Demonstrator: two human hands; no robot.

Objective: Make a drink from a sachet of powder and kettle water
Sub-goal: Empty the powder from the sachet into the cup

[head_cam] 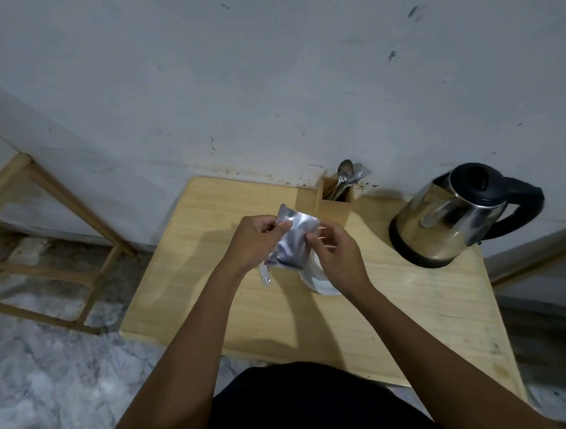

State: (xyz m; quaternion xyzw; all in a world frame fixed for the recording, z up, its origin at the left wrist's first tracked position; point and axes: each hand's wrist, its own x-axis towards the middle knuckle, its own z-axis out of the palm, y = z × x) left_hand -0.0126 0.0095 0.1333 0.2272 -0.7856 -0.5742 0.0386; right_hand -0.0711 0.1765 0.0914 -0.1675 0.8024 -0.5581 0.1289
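Two hands on silver sachet [295, 236] | left hand [254, 244] pinches top | right hand [337, 254] pinches side | over white cup [313, 279], likely to catch powder

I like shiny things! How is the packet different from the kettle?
The sachet is small, flat and crinkly; the kettle is big and rounded. The sachet is pinched between the left hand and right hand above the table; the kettle stands on it. Both are silvery.
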